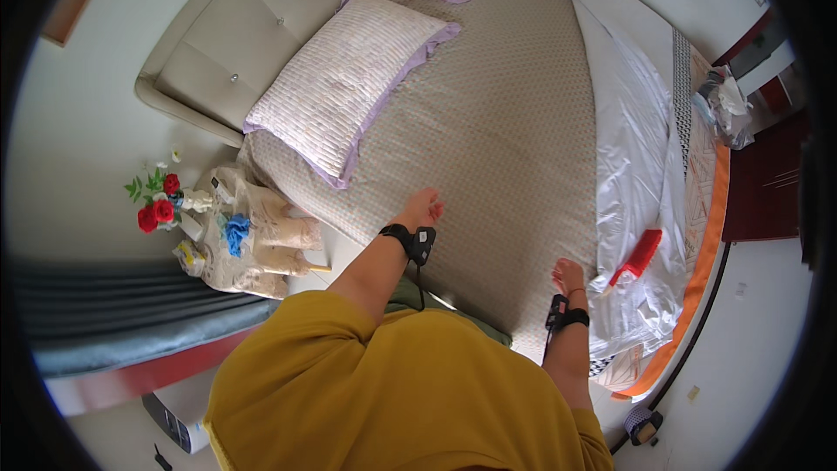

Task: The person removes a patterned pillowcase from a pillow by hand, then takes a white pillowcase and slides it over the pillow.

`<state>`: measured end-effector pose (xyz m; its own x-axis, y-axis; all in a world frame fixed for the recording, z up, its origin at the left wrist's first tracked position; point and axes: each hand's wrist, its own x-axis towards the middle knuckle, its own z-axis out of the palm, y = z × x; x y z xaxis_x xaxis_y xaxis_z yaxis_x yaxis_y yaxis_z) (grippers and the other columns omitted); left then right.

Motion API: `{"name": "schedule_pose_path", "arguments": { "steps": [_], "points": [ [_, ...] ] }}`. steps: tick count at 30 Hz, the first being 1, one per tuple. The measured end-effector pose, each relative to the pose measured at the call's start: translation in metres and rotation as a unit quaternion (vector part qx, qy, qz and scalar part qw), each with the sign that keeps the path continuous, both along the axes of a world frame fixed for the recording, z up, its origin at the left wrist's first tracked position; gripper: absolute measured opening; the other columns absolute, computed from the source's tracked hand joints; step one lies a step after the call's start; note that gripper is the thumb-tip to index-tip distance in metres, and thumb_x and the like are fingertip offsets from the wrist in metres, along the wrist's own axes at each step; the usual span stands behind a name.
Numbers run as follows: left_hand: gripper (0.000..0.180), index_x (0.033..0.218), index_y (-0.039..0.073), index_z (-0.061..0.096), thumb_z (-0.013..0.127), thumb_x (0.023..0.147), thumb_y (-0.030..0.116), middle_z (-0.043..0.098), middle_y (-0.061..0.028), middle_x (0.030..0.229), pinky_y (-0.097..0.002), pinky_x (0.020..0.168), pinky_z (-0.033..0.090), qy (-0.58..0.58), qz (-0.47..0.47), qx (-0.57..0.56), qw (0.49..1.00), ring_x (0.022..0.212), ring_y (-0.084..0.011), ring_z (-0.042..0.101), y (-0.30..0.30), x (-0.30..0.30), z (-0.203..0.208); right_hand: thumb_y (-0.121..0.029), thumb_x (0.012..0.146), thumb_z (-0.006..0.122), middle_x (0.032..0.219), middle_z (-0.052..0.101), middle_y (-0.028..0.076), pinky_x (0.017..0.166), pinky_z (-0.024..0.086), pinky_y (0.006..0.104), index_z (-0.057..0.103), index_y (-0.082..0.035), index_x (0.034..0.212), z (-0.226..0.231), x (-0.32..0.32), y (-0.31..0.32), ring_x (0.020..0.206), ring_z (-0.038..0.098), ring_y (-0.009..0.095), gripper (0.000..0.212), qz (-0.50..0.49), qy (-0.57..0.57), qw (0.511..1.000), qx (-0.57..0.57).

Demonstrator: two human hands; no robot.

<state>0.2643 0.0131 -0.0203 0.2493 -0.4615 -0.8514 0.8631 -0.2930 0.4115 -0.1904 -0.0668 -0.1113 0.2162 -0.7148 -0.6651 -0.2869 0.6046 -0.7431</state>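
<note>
My left hand (424,208) is over the near part of the bed, its fingers loosely bent and nothing visible in them. A black strap with a small box sits on that wrist. Farther right, my right hand (568,275) hovers at or just above the patterned beige bed sheet (514,139), fingers curled but apart. Whether either hand touches the cloth I cannot tell. Close to the right hand lies a red-bristled bed brush (639,255) on a rumpled white cover (636,157), which is folded back along the bed's right side.
Two pale pillows with lilac edges, the nearer one (349,78) larger in view, lie by the padded headboard (235,44). A cloth-covered bedside table (253,244) at left carries red flowers (157,214) and a blue cloth (235,231). A plastic bag (725,109) stands at far right.
</note>
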Motion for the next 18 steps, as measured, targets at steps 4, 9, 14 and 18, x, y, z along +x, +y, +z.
{"name": "schedule_pose_path", "arguments": {
  "steps": [4, 9, 14, 18],
  "points": [
    [0.018, 0.092, 0.013, 0.052, 0.059, 0.077, 0.02, 0.048, -0.0034, 0.08, -0.0319, 0.053, 0.044, -0.104, -0.073, 0.036, 0.991, 0.071, -0.0196, 0.054, 0.037, 0.16, -0.063, -0.011, 0.078, 0.056, 0.066, 0.052, 0.001, 0.053, 0.047, 0.0256, 0.054, -0.007, 0.078, 0.048, 0.214, 0.068, 0.06, 0.053, 0.013, 0.004, 0.03, -0.079, 0.992, 0.094],
    [0.05, 0.114, 0.012, 0.042, 0.061, 0.072, 0.032, 0.055, -0.0085, 0.093, -0.0377, 0.066, 0.043, -0.365, -0.051, 0.362, 0.856, 0.081, -0.024, 0.055, 0.034, 0.253, -0.055, -0.017, 0.078, 0.058, 0.078, 0.059, 0.006, 0.06, 0.051, 0.0274, 0.058, -0.004, 0.096, 0.067, 0.344, 0.09, 0.068, 0.058, 0.015, 0.022, 0.191, 0.055, 0.958, 0.208],
    [0.053, 0.112, 0.009, 0.043, 0.065, 0.067, 0.025, 0.055, -0.0052, 0.088, -0.0313, 0.056, 0.041, -0.196, -0.075, 0.17, 0.963, 0.072, -0.0176, 0.054, 0.064, 0.323, -0.042, -0.023, 0.081, 0.056, 0.088, 0.058, 0.009, 0.063, 0.051, 0.0297, 0.054, -0.002, 0.106, 0.108, 0.447, 0.089, 0.076, 0.058, 0.018, 0.033, 0.324, 0.066, 0.935, 0.13],
    [0.04, 0.107, 0.007, 0.047, 0.059, 0.071, 0.017, 0.055, -0.0064, 0.093, -0.038, 0.069, 0.046, -0.073, -0.026, 0.014, 0.997, 0.082, -0.0207, 0.055, 0.043, 0.325, -0.028, -0.034, 0.082, 0.055, 0.098, 0.053, 0.011, 0.074, 0.049, 0.0402, 0.041, -0.004, 0.12, 0.152, 0.498, 0.085, 0.088, 0.055, 0.025, 0.051, 0.194, -0.053, 0.953, 0.227]
  ]
}}
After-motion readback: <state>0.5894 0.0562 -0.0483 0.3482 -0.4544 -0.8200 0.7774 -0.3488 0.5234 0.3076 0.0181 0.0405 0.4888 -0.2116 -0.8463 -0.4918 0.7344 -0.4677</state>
